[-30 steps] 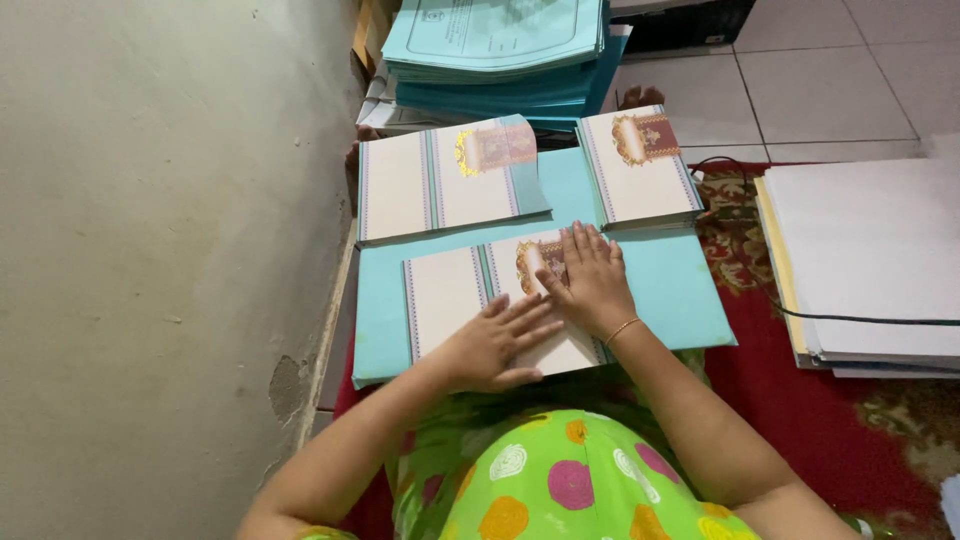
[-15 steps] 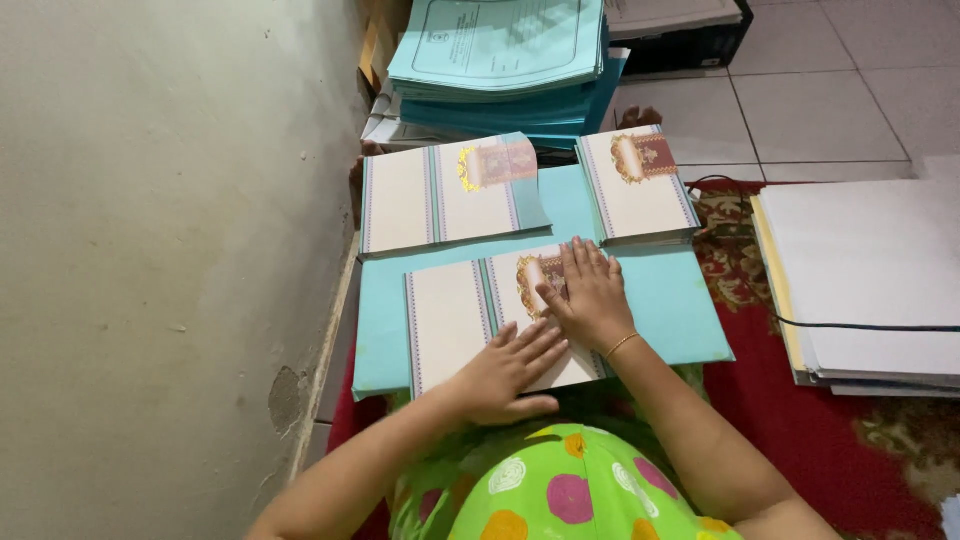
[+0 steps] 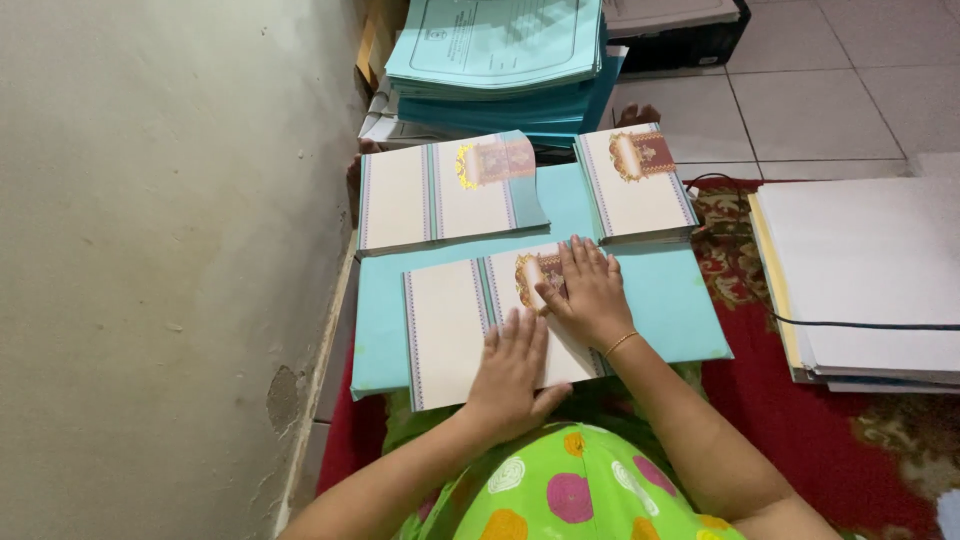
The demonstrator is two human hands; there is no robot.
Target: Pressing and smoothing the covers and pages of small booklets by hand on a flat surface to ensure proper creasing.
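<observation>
A cream card cover [image 3: 450, 325] with striped bands and a gold-brown emblem lies flat on a teal folder [image 3: 670, 300] on my lap. My left hand [image 3: 512, 372] presses flat on its lower middle, fingers together. My right hand [image 3: 585, 292], with a thin gold bangle at the wrist, lies palm down over the emblem on the right half. Neither hand grips anything. Behind lie two stacks of the same covers: an opened-out stack [image 3: 440, 192] on the left and a folded stack [image 3: 635, 182] on the right.
A tall pile of teal folders [image 3: 500, 60] stands at the back by the plastered wall [image 3: 150, 250]. A pile of white paper [image 3: 870, 280] with a black cable across it rests on the red patterned rug [image 3: 830, 440] at right. Tiled floor and a dark box [image 3: 680, 35] lie beyond.
Both hands have slid slightly across the cover, the left one moving rightward toward the fold. The camera view has shifted a little.
</observation>
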